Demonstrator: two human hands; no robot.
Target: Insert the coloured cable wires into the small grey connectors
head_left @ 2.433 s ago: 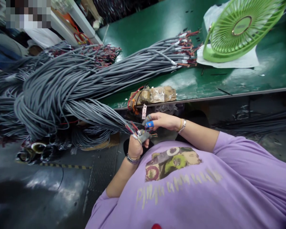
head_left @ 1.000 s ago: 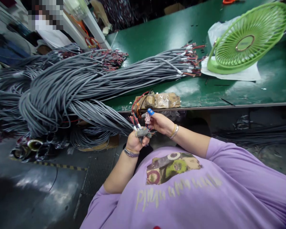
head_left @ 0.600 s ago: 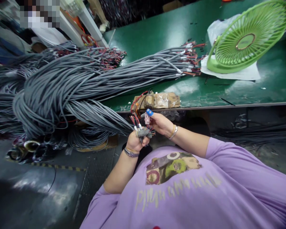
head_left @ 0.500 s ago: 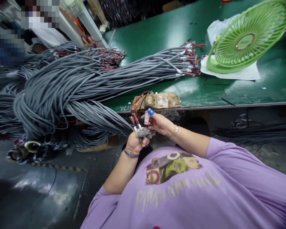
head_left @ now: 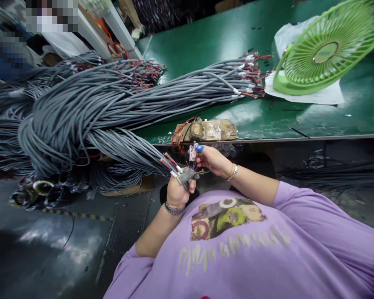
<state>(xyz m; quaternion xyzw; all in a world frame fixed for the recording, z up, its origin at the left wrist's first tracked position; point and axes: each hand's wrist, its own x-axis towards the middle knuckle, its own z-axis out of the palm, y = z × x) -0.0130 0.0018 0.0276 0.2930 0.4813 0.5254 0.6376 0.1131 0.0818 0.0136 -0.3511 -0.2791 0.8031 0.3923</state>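
Observation:
My left hand (head_left: 178, 192) is closed around the ends of several grey cables (head_left: 182, 177), whose thin coloured wires fan out above the fist. Close by on the right, my right hand (head_left: 214, 161) has its fingers drawn together at the thin wires (head_left: 191, 165) sticking up from that bunch. Blue tape (head_left: 199, 148) wraps one of its digits, and a pale pink wrapping (head_left: 192, 153) shows beside it. The held cables run back left into a thick hanging bundle (head_left: 131, 151). Just beyond my hands, a worn wooden block (head_left: 220, 130) with red and black wires lies at the table edge.
A large pile of grey cables (head_left: 71, 99) covers the left of the green table (head_left: 205, 45), its stripped ends pointing right. On the right a green fan (head_left: 326, 54) stands on white paper (head_left: 327, 94). Dark wrapped rolls (head_left: 43, 189) lie at lower left. A person is partly visible at upper left.
My left hand has tilted and lowered slightly, and the bunch's coloured wires now lean left. My right hand has shifted a little right, its pinch now on the upright wires.

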